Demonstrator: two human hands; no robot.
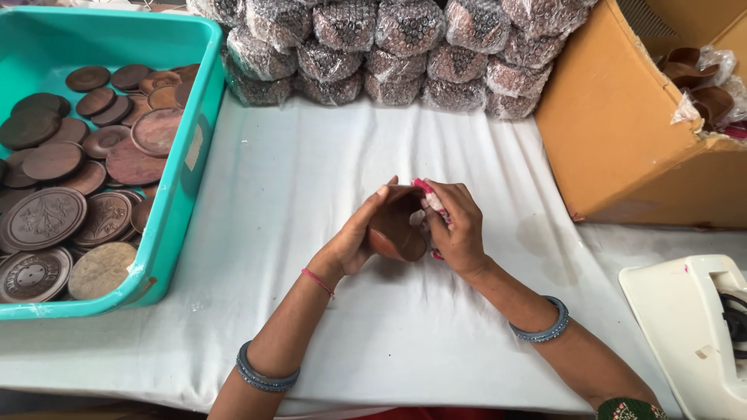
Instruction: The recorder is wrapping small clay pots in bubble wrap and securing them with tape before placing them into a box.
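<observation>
Fingers (372,211) of left hand (354,241) curl round a brown cup (395,227), thumb up near the rim, grasping it from the left side. Right hand (455,229) clenched on a pink-and-white cloth (430,201), pressing it against the cup's right side and mouth. Cup tilted, mouth turned up and away, held just above the white sheet (311,179) at mid-table, between both hands.

Left wrist carries a thin red thread (318,282); both forearms wear grey bangles (267,376).

Teal tub (180,187) at left, on the sheet, holds many brown discs (47,218), flat and overlapping, some with carved patterns, 1 paler and rough. Well apart from the hands.

Bubble-wrapped bundles (389,47) stacked in rows along the far edge of the sheet. Cardboard box (615,132) at right, tilted open, with brown cups (696,78) in plastic inside. White plastic device (685,327) at lower right, near the right forearm, not touching it.
</observation>
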